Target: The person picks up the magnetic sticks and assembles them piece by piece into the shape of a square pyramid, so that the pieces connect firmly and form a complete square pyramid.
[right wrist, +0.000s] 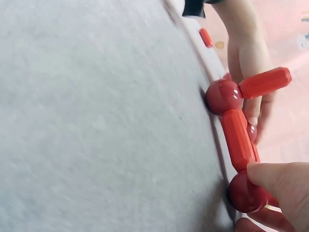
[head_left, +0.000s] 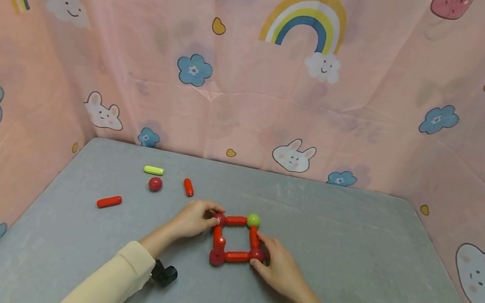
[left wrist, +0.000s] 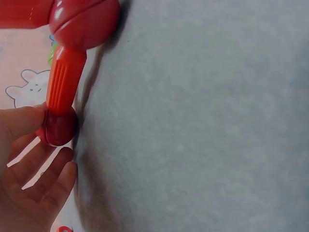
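Red sticks, three dark red balls and one green ball make a square on the grey table in the head view. Its four sides look done. One extra stick stands up at the near left corner; the other corners show none. Left over, not joined: a yellow-green stick, a loose ball and two loose red sticks.

Left wrist view: the left hand pinches the far left ball, smooth and shiny. Its stick has long ridges.

Right wrist view: the right hand pinches the near right ball. The table looks fuzzy.
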Available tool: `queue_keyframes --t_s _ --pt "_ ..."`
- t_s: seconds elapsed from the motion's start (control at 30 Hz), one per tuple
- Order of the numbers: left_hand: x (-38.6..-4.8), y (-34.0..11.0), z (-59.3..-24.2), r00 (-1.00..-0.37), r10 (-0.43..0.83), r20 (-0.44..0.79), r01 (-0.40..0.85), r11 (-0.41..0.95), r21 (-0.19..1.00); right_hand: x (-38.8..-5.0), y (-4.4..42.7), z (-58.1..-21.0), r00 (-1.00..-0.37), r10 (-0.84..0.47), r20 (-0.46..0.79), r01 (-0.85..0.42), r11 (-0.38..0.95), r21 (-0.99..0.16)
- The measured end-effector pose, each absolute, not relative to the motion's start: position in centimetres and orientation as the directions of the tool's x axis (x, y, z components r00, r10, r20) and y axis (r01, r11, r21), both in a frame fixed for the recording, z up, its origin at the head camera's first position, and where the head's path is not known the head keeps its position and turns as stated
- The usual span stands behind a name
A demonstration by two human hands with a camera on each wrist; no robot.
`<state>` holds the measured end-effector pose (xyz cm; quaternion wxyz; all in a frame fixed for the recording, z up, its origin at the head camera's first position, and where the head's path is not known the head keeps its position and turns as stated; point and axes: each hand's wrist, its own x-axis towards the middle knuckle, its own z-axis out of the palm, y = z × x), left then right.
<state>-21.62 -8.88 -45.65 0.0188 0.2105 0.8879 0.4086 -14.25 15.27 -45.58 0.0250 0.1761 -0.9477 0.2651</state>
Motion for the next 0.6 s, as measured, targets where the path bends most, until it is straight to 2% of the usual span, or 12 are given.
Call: queue_keyframes --t_s 0.23,0.6 --pt "-21.3 -9.3 -45.9 -0.908 0.399 0.127 0.351 0.561 0.750 -15.4 15.9 -45.9 -0.936 -0.286 0.206 -0.353 0.764 -0.540" --pt "-20.2 -9.7 -46.0 -0.910 0.395 0.124 0.341 0.544 0.767 -16.8 16.0 -46.0 -0.943 -0.248 0.220 -0.331 0.759 -0.561"
